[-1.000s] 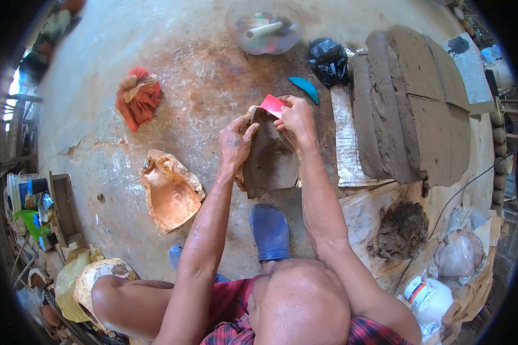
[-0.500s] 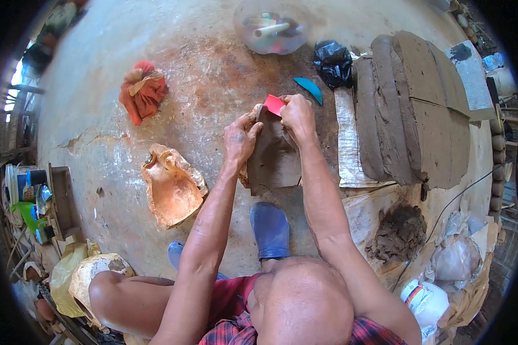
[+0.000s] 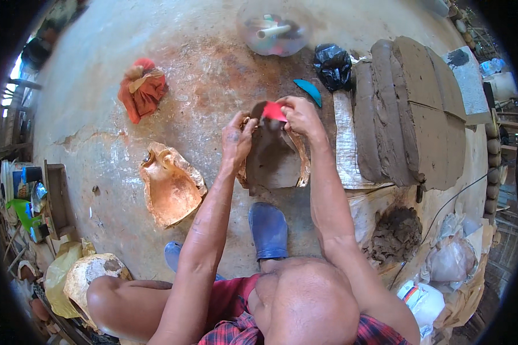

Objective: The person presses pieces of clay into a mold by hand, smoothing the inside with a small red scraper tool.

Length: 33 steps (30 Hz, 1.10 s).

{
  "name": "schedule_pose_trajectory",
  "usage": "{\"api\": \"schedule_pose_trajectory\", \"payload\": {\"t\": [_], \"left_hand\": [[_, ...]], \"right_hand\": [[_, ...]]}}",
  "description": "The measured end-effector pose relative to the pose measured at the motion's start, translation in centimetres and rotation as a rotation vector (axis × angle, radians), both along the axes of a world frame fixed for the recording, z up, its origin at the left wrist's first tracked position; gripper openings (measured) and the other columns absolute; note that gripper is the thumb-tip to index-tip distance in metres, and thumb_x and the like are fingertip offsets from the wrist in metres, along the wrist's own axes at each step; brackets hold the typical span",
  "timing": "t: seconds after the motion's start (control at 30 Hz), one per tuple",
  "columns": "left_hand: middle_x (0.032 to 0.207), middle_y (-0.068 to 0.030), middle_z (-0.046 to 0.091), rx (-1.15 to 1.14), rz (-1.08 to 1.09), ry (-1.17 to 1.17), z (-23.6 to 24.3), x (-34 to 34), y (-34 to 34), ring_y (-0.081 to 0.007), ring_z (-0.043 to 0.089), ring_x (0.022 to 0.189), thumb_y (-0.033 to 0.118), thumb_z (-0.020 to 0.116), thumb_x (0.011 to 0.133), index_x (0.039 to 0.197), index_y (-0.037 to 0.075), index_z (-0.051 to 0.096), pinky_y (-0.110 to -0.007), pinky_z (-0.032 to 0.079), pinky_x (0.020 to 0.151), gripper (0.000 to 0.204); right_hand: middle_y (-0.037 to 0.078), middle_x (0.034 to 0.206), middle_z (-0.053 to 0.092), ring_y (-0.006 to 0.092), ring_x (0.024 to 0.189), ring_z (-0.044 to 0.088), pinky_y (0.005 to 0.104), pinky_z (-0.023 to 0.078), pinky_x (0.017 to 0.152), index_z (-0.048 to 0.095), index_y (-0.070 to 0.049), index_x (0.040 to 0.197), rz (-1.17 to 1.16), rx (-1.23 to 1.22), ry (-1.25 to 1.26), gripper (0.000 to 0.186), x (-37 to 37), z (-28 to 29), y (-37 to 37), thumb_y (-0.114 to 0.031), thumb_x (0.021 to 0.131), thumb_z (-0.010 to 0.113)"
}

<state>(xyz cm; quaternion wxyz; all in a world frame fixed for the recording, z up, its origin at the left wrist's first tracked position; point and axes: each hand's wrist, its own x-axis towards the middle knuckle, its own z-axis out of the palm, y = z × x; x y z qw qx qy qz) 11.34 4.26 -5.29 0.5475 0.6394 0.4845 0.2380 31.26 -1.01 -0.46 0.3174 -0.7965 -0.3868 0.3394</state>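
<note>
My right hand (image 3: 303, 117) pinches a flat red scraper (image 3: 274, 111) over the far end of a plaster mould (image 3: 304, 164). Dark grey-brown clay (image 3: 273, 164) lines the mould's hollow. My left hand (image 3: 236, 139) grips the mould's left rim near its neck, thumb and fingers closed round the edge. A strip of clay (image 3: 259, 108) stands up at the far end, between my hands and beside the scraper. Left of my left forearm lies another mould half (image 3: 170, 187), its hollow bare and orange-stained. A teal curved scraper (image 3: 308, 92) rests on the floor beyond my right hand.
Stacked clay slabs (image 3: 423, 115) stand on the right beside a white woven sack (image 3: 346, 144). Nearby are a black plastic bag (image 3: 332, 66), a clay scrap heap (image 3: 396, 233) and a clear tub of tools (image 3: 273, 43). A red cloth bundle (image 3: 141, 95) lies far left.
My right hand has shifted slightly right and lower, turning the red scraper flatter. More of the mould's right rim and the clay inside now shows. My left hand still grips the left rim.
</note>
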Motion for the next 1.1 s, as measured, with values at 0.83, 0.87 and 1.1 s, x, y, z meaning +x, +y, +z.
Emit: {"api": "schedule_pose_trajectory", "payload": {"t": [0.83, 0.87, 1.1], "left_hand": [[0.096, -0.0198, 0.065, 0.659, -0.366, 0.019, 3.2, 1.5, -1.6, -0.0402, 0.064, 0.093, 0.013, 0.057, 0.084, 0.105, 0.002, 0.063, -0.047, 0.053, 0.085, 0.025], [0.097, -0.0172, 0.066, 0.698, -0.393, 0.074, 3.1, 1.6, -1.8, -0.0389, 0.064, 0.095, 0.017, 0.065, 0.087, 0.103, 0.004, 0.064, -0.048, 0.052, 0.085, 0.02], [0.097, -0.0128, 0.068, 0.646, -0.392, 0.11, 2.1, 2.3, -1.4, -0.036, 0.066, 0.096, 0.026, 0.08, 0.089, 0.107, 0.006, 0.07, -0.047, 0.053, 0.085, 0.029]], "right_hand": [[0.006, 0.086, 0.074, 0.0107, 0.063, 0.062, 0.0303, 0.053, 0.061, 0.076, -0.005, 0.12, 0.096, 0.052, 0.12, 0.024, 6.2, -3.7, -1.2, -0.012, 0.1, 0.065], [0.005, 0.085, 0.074, 0.01, 0.063, 0.061, 0.0298, 0.052, 0.06, 0.076, -0.005, 0.12, 0.107, 0.049, 0.15, 0.023, 6.4, -3.7, -1.1, -0.012, 0.1, 0.065], [0.001, 0.082, 0.071, 0.0082, 0.065, 0.058, 0.0277, 0.048, 0.06, 0.078, -0.005, 0.117, 0.232, -0.047, 0.26, 0.022, 6.2, -3.0, -1.7, -0.013, 0.101, 0.066]]}}
